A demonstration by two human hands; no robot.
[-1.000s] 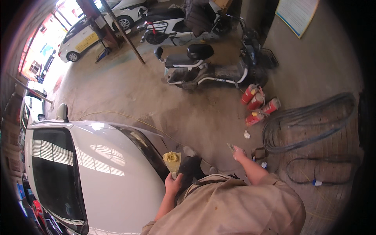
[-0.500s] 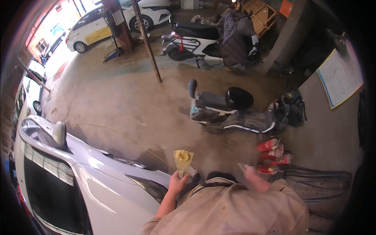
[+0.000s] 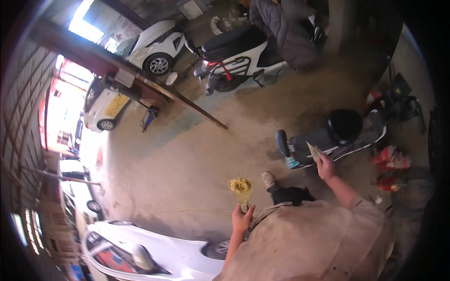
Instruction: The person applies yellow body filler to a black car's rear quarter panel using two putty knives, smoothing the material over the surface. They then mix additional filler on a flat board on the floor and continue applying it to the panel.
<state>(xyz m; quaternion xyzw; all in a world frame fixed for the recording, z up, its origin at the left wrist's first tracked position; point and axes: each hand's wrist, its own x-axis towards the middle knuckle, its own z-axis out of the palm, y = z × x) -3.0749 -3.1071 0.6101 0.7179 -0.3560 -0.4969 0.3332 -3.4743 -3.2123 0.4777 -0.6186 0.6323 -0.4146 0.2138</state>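
My left hand (image 3: 241, 220) is closed round the handle of a putty knife (image 3: 245, 198), its broad translucent-looking blade pointing away from me. A lump of yellow putty (image 3: 240, 185) sits on that blade. Out to the right, my right hand (image 3: 325, 166) pinches a thin, pale yellowish scraper (image 3: 312, 151), whose tip points up and to the left. The two tools are well apart. In the picture, the scraper overlaps the edge of a dark parked scooter (image 3: 304, 143); I cannot tell how near it really is.
Lower left stands a white car (image 3: 176, 248), with a thin yellow hose (image 3: 187, 210) on the floor beside it. A slanting post (image 3: 199, 110) crosses ahead. Beyond it are a white electric scooter (image 3: 234, 70) and other cars. Red canisters (image 3: 391, 159) stand at the right.
My view has turned left and I have stepped away from the white car. My right hand has swung outward and forward with the scraper. My left still holds the putty knife.
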